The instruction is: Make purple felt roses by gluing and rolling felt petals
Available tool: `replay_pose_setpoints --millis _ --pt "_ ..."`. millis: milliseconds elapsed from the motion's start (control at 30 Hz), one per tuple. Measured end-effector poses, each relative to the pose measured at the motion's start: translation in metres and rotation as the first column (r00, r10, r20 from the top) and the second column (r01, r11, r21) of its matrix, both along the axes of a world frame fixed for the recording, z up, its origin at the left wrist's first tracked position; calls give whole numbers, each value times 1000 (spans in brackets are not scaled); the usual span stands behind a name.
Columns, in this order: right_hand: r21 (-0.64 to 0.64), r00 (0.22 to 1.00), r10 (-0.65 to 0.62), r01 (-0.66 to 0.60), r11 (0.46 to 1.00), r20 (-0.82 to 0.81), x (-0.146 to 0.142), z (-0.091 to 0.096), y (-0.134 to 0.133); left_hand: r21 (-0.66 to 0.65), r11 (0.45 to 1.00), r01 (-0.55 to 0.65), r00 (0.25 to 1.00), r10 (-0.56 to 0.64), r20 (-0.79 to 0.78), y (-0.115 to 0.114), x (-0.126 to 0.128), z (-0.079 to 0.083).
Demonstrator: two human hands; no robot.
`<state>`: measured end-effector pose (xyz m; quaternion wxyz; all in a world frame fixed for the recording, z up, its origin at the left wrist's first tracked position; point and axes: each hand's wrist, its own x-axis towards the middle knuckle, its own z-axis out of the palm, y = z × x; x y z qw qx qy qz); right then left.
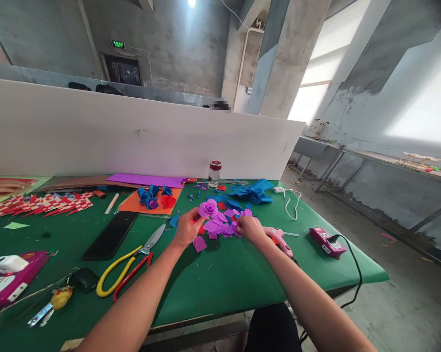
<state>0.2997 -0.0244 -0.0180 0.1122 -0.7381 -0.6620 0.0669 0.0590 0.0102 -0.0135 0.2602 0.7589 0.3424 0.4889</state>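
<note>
Between the fingertips of my left hand [187, 227] is a purple paper rose [209, 208], its curled petals facing up. My right hand [250, 228] is closed at the right side of a pile of loose purple paper petals [220, 226]. A purple petal [246, 212] shows just above its fingers and appears pinched there; the fingertips themselves are partly hidden. Red and blue scraps mix with the pile. A pink glue gun [280, 240] lies beside my right wrist. Blue crepe-like paper pieces [255, 191] are heaped behind that hand.
Scissors [145, 249] with yellow and red handles and a black phone [110, 235] lie at left. An orange sheet [165, 209] carries blue paper flowers [149, 194]. A red-lidded jar [214, 175] stands by the white partition [161, 142]. A purple power strip [327, 243] sits right.
</note>
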Motion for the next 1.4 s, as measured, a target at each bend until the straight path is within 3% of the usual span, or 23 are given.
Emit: replay_pose_setpoints --millis 367,600,667,800,900,1000,1133,1300,1400 --pt "92 929 -8 45 995 -369 35 -1 -4 -99 992 83 991 -72 109 1 3 -4" --pt "145 750 101 -6 989 -653 33 9 -11 -235 958 162 962 -101 254 0 5 0" --pt "132 601 146 -67 989 -785 25 9 -16 -245 955 168 960 -101 261 -1 5 3" --pt "73 99 95 -207 976 -991 -2 5 -28 -300 934 196 956 -114 271 -3 7 4" --pt "30 -39 20 -274 961 -999 -21 1 -32 -340 895 289 935 -188 300 -7 8 4" --pt "7 -70 -19 -354 935 -997 -32 -2 -30 -351 860 369 922 -293 252 -14 8 8" --pt "-23 -47 -46 -395 919 -998 -38 -4 -27 -344 836 428 904 -398 158 -20 4 12" --pt "-27 -32 -40 -350 936 -999 -41 -5 -33 -363 873 325 945 -291 148 -16 3 5" --pt "24 57 43 -292 956 -997 -43 -5 -39 -387 866 316 948 -269 172 -13 4 0"
